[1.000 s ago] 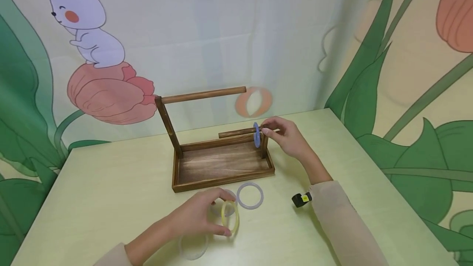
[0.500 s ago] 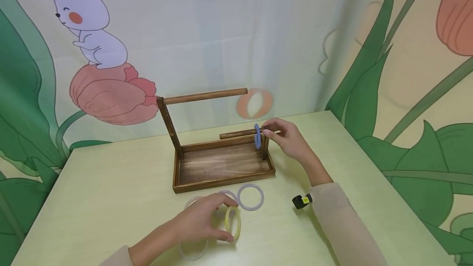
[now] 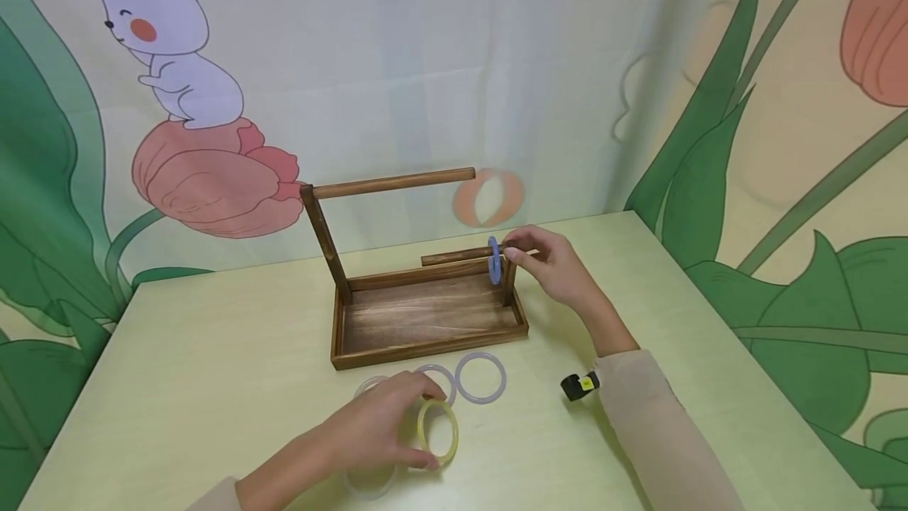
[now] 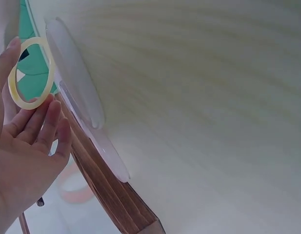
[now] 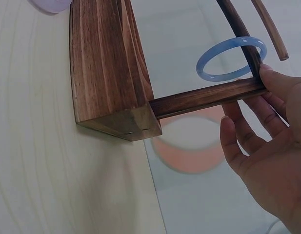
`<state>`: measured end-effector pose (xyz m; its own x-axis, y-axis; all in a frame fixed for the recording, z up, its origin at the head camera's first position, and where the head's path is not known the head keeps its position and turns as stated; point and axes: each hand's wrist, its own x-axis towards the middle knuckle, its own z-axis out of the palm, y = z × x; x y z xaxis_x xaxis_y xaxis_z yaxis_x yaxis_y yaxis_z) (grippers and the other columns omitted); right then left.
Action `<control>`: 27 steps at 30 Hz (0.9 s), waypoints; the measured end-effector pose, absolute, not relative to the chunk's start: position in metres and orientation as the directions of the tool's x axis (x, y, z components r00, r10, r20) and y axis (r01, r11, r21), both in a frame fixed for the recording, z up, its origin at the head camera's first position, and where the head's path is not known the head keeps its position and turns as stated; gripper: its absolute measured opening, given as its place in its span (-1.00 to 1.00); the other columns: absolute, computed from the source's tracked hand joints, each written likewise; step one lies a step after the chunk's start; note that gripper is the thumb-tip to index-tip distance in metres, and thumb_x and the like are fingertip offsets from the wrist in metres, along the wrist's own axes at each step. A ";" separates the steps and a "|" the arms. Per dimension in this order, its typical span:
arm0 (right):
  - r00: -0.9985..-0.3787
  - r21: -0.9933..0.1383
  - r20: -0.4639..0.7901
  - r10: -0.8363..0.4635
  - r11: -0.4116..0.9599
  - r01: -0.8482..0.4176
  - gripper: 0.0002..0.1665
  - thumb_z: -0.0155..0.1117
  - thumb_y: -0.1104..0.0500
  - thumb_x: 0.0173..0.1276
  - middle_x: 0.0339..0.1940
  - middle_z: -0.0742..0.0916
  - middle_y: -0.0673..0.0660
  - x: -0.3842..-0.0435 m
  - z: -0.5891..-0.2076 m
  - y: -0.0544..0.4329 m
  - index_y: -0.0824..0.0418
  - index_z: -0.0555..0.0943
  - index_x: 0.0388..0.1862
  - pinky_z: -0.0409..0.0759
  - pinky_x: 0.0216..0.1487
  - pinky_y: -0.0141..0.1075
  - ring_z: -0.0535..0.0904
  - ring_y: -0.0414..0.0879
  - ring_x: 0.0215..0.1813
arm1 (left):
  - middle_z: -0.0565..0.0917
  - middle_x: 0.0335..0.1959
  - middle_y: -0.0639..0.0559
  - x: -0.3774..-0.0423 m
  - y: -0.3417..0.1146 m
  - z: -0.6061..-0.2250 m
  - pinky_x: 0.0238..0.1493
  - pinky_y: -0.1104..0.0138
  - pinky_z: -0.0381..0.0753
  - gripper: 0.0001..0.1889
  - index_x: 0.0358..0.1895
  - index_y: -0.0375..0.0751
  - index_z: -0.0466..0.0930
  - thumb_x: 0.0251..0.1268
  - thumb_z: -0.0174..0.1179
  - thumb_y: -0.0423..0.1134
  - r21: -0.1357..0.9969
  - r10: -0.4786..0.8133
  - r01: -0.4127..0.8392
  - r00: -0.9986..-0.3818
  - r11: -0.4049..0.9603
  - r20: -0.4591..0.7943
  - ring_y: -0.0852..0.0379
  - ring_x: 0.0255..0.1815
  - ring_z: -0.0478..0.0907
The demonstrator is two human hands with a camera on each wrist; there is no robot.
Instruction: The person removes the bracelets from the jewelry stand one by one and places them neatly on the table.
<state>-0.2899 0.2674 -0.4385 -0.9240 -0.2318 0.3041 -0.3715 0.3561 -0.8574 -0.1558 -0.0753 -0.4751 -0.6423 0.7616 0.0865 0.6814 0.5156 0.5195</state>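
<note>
My left hand [image 3: 372,426] pinches a yellow bangle [image 3: 455,436] between thumb and fingertips, above the table. In the left wrist view the yellow bangle [image 4: 52,68] stands upright, with the thumb at one side and fingertips at its lower rim. A dark wooden bangle stand [image 3: 426,352] has a tray base and two rods at different heights. Around the lower rod, close to its short post, hangs a blue bangle [image 3: 494,270]. My right hand [image 3: 549,265] grips the top of that post; the right wrist view shows its thumb at the post's end, beside the blue bangle [image 5: 218,78].
A lavender bangle [image 3: 504,378] lies flat before the stand, with another pale bangle [image 3: 452,386] beside it. Further pale bangles are partly hidden under my left hand. The upper rod [image 3: 397,182] juts rightward, free-ended. A printed curtain [image 3: 397,61] hangs behind the table [image 3: 213,337].
My left hand has dipped slightly, and the yellow bangle has turned to show its ring more face-on. The right hand and the blue bangle stay in place.
</note>
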 end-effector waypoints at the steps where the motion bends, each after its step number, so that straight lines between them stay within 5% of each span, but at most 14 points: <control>1: -0.925 -0.858 0.302 -0.231 0.358 -0.369 -0.72 0.29 0.16 0.63 0.07 0.79 0.19 -0.290 -0.438 0.268 0.23 0.67 0.20 0.66 0.04 -0.25 0.70 0.11 0.08 | 0.64 0.20 0.25 -0.155 -0.076 -0.475 0.39 0.15 0.52 -0.27 0.24 -0.01 0.58 0.02 0.67 0.13 0.507 0.761 0.686 -0.643 0.522 0.086 0.22 0.28 0.54; 27: -0.918 -0.849 0.313 -0.243 0.361 -0.385 -0.75 0.29 0.06 0.63 0.01 0.79 0.07 -0.291 -0.441 0.270 0.12 0.68 0.15 0.69 0.06 -0.16 0.70 0.01 0.03 | 0.63 0.23 0.38 -0.146 -0.079 -0.477 0.36 0.12 0.51 -0.25 0.30 0.07 0.61 0.03 0.63 0.22 0.363 0.789 0.760 -0.606 0.539 0.098 0.19 0.26 0.49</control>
<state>-0.2912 0.2702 -0.4409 -0.9184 -0.2425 0.3127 -0.3847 0.3614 -0.8494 -0.1455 -0.0795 -0.4770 -0.6063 0.7892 0.0983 0.7602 0.5388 0.3630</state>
